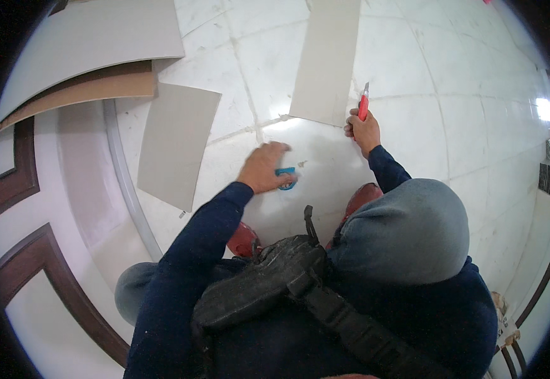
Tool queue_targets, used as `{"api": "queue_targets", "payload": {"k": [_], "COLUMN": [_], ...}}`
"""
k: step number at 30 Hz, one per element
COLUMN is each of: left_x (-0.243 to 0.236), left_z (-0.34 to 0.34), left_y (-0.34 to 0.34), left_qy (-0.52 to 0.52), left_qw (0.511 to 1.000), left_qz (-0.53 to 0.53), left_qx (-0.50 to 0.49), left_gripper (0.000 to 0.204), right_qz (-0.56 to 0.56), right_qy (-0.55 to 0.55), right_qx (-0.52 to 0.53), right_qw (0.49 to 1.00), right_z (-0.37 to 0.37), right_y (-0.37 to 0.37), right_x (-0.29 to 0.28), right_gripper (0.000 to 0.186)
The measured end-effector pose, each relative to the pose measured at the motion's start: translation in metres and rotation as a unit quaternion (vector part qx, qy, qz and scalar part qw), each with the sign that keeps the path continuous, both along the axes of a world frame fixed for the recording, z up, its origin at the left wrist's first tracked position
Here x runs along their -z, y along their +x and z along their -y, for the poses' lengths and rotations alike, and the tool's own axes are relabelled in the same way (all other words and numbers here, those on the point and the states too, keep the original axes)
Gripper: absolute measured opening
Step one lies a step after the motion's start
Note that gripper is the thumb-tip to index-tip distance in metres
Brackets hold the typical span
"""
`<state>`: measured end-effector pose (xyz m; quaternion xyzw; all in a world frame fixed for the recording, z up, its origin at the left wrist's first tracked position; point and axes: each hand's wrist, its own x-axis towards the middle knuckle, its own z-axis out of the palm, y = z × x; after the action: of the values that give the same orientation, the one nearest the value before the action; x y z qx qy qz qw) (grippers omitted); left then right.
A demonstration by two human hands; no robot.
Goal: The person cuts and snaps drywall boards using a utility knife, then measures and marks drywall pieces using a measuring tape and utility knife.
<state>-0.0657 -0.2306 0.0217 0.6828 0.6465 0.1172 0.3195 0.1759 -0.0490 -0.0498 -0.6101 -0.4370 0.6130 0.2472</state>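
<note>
My right hand (pixel 366 131) is closed round a red utility knife (pixel 364 107), its blade pointing away from me. The hand is beside the near right corner of a long grey board strip (pixel 325 63) on the floor. My left hand (pixel 263 168) is over the tiles with its fingers apart. Its thumb crosses a small blue rounded object (pixel 285 170), whose kind I cannot make out; it seems to lie under the thumb rather than in a grip. Left of that hand lies a shorter grey board piece (pixel 179 142).
Large board sheets (pixel 111 31), one with a brown face, are at the upper left. A white wall with dark brown trim (pixel 47 265) runs along the left. White floor tiles (pixel 407 69) spread ahead. My grey-clad knee (pixel 407 230) and black waist bag (pixel 262 271) are in front.
</note>
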Motion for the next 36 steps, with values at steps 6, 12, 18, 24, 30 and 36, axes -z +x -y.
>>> {"api": "queue_targets", "payload": {"k": [6,12,18,24,30,36], "left_x": [0.020,0.020,0.018,0.018,0.019,0.025], "left_z": [0.027,0.018,-0.004,-0.009,-0.011,-0.025], "left_y": [0.024,0.015,0.005,-0.007,-0.010,-0.005], "left_qy": [-0.007,0.012,0.027,0.019,-0.010,0.018], "left_qw": [0.985,0.996,0.994,0.992,0.991,0.991], "left_qz": [-0.111,-0.058,-0.102,-0.112,-0.110,-0.097], "left_qx": [0.135,0.063,-0.001,-0.047,-0.069,-0.091], "left_gripper": [0.068,0.064,0.062,0.066,0.071,0.075], "right_qz": [-0.023,-0.036,-0.063,-0.036,-0.054,-0.023], "right_qy": [-0.025,-0.038,-0.041,-0.033,-0.055,-0.024], "right_qx": [-0.016,0.001,0.014,-0.006,0.008,-0.007], "right_qw": [0.999,0.999,0.997,0.999,0.997,0.999], "right_z": [-0.005,-0.004,-0.005,-0.006,-0.010,-0.005], "right_y": [0.000,0.001,0.002,0.003,0.004,-0.002], "right_x": [-0.008,-0.010,-0.008,-0.010,0.001,-0.005], "right_gripper": [0.027,0.028,0.027,0.026,0.026,0.025]}}
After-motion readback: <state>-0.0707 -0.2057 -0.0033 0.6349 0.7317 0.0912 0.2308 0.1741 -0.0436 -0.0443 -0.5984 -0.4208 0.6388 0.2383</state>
